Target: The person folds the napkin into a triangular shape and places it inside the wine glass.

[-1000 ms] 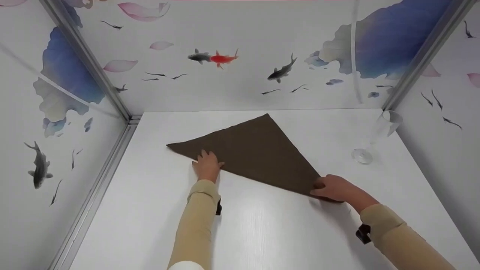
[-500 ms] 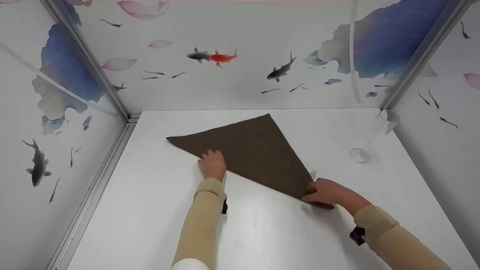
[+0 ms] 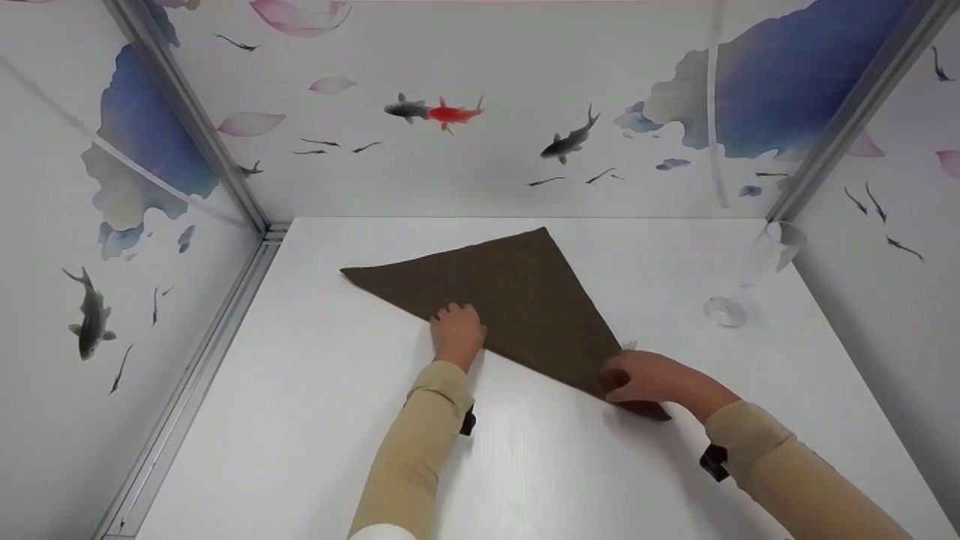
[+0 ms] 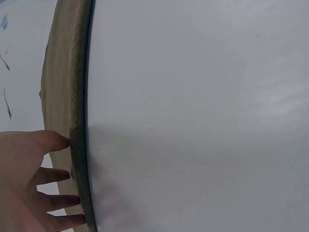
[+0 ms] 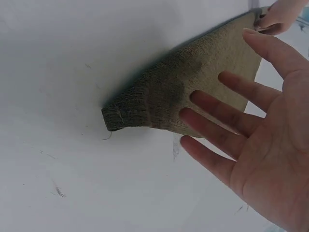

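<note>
A brown cloth [image 3: 517, 300], folded into a triangle, lies on the white table in the head view. My left hand [image 3: 459, 334] rests on its near edge, left of the middle. The left wrist view has the thumb and separated fingers of that hand [image 4: 24, 179] at the folded edge of the cloth [image 4: 79, 96]. Over the cloth's right corner is my right hand [image 3: 649, 377]. In the right wrist view its fingers are spread and fairly straight above the cloth [image 5: 164, 92], with nothing pinched. Whether they touch the cloth is hard to tell.
A clear stemmed glass [image 3: 724, 312] stands on the table [image 3: 525, 465] to the right, near the side wall. White panels with painted fish and petals enclose the back and sides, with metal rails [image 3: 187, 112] at the corners. A small pale mark [image 3: 630, 346] shows beside the cloth.
My left hand has slid rightward along the cloth's near edge. The cloth has turned a little: its left corner is farther away, its right corner closer. My right hand has shifted slightly left.
</note>
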`<control>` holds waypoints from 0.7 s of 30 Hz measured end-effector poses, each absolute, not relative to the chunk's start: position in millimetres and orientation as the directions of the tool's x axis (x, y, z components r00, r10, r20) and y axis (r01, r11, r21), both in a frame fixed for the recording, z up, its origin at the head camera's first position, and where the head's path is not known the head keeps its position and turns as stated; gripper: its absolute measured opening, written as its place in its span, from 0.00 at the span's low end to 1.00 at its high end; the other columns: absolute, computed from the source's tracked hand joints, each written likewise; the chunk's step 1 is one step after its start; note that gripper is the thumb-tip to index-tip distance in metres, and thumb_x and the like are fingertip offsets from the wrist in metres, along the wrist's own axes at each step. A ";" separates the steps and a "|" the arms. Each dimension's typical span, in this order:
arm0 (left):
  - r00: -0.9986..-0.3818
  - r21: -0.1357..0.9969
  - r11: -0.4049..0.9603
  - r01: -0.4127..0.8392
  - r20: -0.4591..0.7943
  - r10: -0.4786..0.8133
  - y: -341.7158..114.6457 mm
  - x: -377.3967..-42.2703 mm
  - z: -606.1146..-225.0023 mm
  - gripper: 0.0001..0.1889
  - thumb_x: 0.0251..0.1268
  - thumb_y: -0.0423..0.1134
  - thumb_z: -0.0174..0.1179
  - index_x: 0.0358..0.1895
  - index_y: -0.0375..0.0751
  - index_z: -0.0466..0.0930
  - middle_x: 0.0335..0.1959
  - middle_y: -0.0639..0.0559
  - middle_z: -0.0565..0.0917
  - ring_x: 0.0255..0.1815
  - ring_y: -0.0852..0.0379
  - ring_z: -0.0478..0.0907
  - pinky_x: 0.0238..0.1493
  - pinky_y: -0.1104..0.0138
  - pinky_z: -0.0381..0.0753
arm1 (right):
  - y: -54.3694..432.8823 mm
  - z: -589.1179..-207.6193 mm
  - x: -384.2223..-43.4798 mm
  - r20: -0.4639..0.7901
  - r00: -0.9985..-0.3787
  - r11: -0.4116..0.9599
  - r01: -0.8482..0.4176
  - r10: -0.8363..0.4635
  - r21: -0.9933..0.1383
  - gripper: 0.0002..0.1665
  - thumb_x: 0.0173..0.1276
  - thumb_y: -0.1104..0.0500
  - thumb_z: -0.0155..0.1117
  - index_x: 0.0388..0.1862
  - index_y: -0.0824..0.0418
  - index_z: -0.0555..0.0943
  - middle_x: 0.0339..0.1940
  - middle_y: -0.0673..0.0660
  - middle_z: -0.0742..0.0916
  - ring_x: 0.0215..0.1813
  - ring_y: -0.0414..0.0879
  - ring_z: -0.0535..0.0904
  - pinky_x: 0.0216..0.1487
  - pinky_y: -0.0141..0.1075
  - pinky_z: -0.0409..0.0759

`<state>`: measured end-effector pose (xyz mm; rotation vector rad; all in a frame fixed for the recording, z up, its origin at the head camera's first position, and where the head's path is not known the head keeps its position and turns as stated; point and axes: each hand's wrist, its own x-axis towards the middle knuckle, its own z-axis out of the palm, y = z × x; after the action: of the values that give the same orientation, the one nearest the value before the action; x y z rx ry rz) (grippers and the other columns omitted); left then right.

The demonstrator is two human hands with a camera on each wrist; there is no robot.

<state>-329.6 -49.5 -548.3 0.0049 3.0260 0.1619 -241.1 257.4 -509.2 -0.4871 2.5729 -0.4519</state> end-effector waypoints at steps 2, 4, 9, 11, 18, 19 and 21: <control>-0.994 0.098 0.995 0.009 -0.112 0.020 -43.2 -324.9 -547.1 0.26 0.71 0.52 0.57 0.62 0.37 0.74 0.59 0.39 0.75 0.62 0.39 0.70 0.64 0.47 0.65 | 256.5 -510.3 -243.5 -0.364 -0.831 0.885 -0.287 -0.421 -0.367 0.26 0.61 0.52 0.71 0.57 0.58 0.80 0.55 0.57 0.80 0.56 0.54 0.75 0.56 0.52 0.74; -0.994 0.089 0.996 0.030 -0.102 0.039 -37.8 -319.6 -545.8 0.26 0.70 0.53 0.57 0.62 0.37 0.75 0.58 0.39 0.76 0.61 0.39 0.71 0.63 0.48 0.66 | 256.7 -510.8 -246.2 -0.346 -0.837 0.888 -0.310 -0.425 -0.341 0.27 0.60 0.53 0.73 0.58 0.59 0.80 0.58 0.61 0.79 0.59 0.57 0.74 0.57 0.53 0.74; -0.992 0.076 0.994 0.075 -0.095 0.082 -24.5 -310.2 -545.5 0.27 0.69 0.55 0.57 0.62 0.37 0.75 0.58 0.40 0.76 0.60 0.40 0.72 0.63 0.48 0.67 | 262.3 -515.0 -252.8 -0.323 -0.832 0.884 -0.368 -0.451 -0.287 0.31 0.57 0.59 0.75 0.60 0.60 0.79 0.65 0.67 0.73 0.64 0.64 0.69 0.59 0.56 0.73; -0.991 0.074 0.993 0.088 -0.097 0.095 -19.1 -307.3 -546.5 0.28 0.69 0.56 0.57 0.62 0.38 0.75 0.58 0.40 0.76 0.60 0.39 0.72 0.63 0.48 0.67 | 265.8 -518.4 -255.2 -0.310 -0.822 0.873 -0.408 -0.478 -0.266 0.33 0.55 0.62 0.76 0.62 0.61 0.78 0.67 0.68 0.72 0.66 0.65 0.67 0.59 0.56 0.72; -0.984 0.051 0.992 0.112 -0.132 0.118 -1.0 -300.0 -548.2 0.33 0.67 0.62 0.56 0.65 0.40 0.73 0.61 0.40 0.74 0.63 0.40 0.69 0.65 0.46 0.64 | 275.2 -531.8 -262.5 -0.313 -0.785 0.844 -0.477 -0.534 -0.243 0.39 0.52 0.67 0.76 0.65 0.63 0.75 0.71 0.68 0.68 0.70 0.66 0.63 0.59 0.56 0.71; -0.983 0.043 0.993 0.114 -0.140 0.119 1.4 -298.9 -548.2 0.34 0.67 0.63 0.55 0.66 0.41 0.73 0.62 0.41 0.74 0.64 0.40 0.69 0.65 0.46 0.63 | 275.5 -532.7 -262.7 -0.321 -0.785 0.847 -0.469 -0.530 -0.252 0.39 0.52 0.67 0.76 0.65 0.63 0.75 0.71 0.68 0.68 0.70 0.66 0.63 0.60 0.57 0.70; -0.982 0.029 0.992 0.121 -0.145 0.124 5.9 -296.3 -547.6 0.35 0.66 0.64 0.55 0.67 0.41 0.72 0.63 0.41 0.73 0.65 0.41 0.68 0.66 0.46 0.62 | 275.6 -534.5 -263.1 -0.337 -0.788 0.855 -0.444 -0.515 -0.268 0.38 0.53 0.67 0.75 0.65 0.63 0.75 0.71 0.68 0.68 0.70 0.66 0.63 0.61 0.58 0.68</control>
<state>-296.3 5.9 -547.6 0.1850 2.9884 0.0305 -263.1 275.6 -534.5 -0.7105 2.6284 -0.2439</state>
